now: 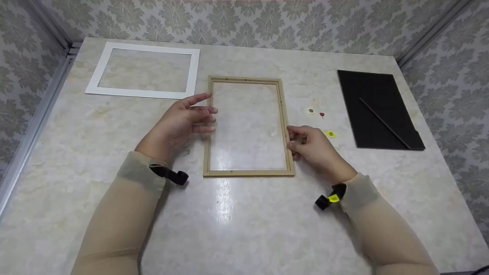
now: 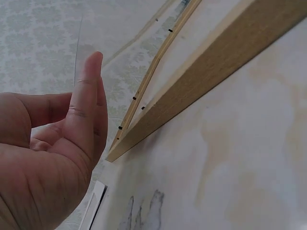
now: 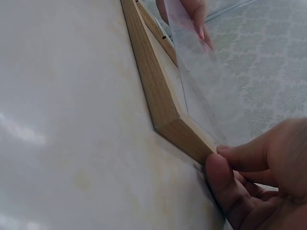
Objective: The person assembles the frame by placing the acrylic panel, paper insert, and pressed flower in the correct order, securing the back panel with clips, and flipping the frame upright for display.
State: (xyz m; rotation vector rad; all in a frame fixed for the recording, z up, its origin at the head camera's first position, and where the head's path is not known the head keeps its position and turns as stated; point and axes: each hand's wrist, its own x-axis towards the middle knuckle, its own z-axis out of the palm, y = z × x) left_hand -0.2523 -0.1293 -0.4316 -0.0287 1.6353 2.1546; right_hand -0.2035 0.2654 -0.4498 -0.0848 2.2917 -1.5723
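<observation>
A light wooden picture frame (image 1: 248,173) lies on the table with its inner recess facing up. Tilted over its opening is a clear sheet (image 3: 204,88), its left side raised above the frame. My left hand (image 1: 174,122) holds the raised edge, thumb against the fingers in the left wrist view, with the fingers fairly straight. At the frame's right side, my right hand (image 1: 318,148) pinches the wooden rail between thumb and index finger, and the sheet's lower edge comes down close to that thumb. Small dark tabs stick out from the frame's inner sides.
At the back left lies a white mat border (image 1: 143,93). To the right is a black backing board (image 1: 374,130) with a slanting strut. Between frame and board sit small pressed flowers: a white one (image 1: 311,111), a red one (image 1: 322,114) and a yellow one (image 1: 330,134).
</observation>
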